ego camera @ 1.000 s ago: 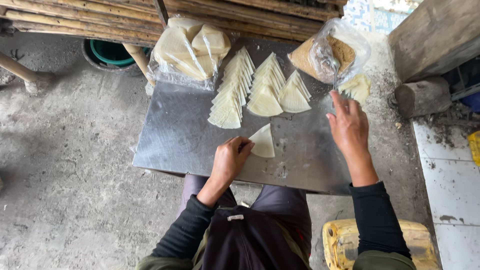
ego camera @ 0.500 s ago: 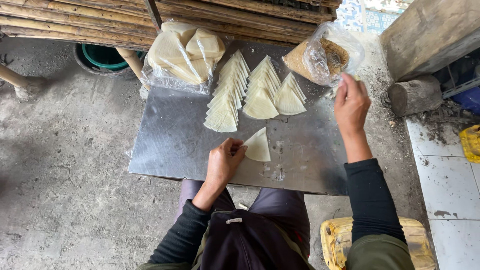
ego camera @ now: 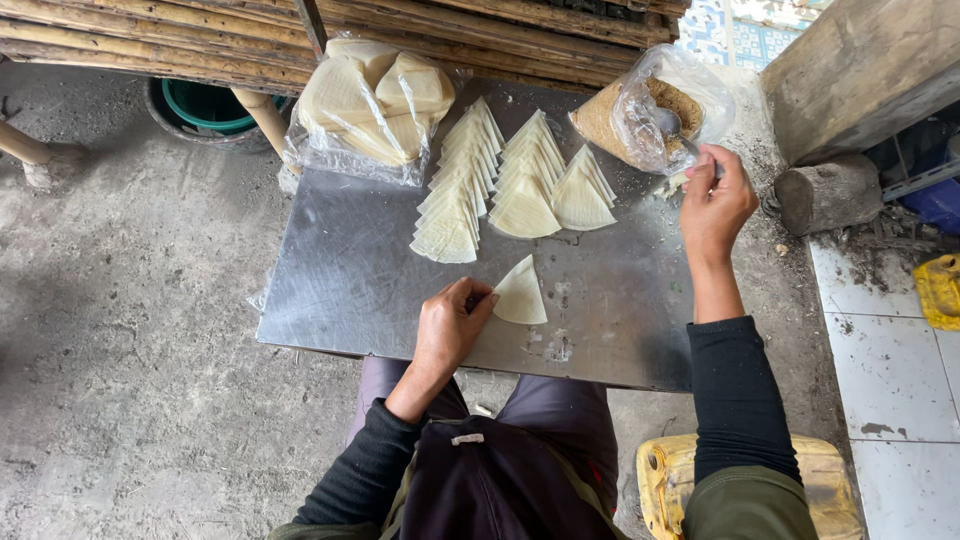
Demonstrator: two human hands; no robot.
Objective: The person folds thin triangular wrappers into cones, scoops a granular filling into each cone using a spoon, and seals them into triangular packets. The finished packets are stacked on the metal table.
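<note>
Metal tabletop [ego camera: 340, 290], grey and rectangular, seen from above.

- Single pale wedge-shaped wrapper [ego camera: 521, 294], laid near the front edge; touched at its left side by the fingers of the left hand [ego camera: 452, 325].
- Three fanned rows of folded wrappers [ego camera: 500, 180], set toward the back edge at centre.
- Clear bag of wrappers [ego camera: 370, 105], placed at the back left corner.
- Clear bag of brown filling [ego camera: 655, 115], placed at the back right corner; a spoon handle is gripped at its opening by the right hand [ego camera: 715, 200].
- Yellow container [ego camera: 670, 480], on the floor below the front right corner.
- Green bucket [ego camera: 205, 105], beyond the back left corner.
</note>
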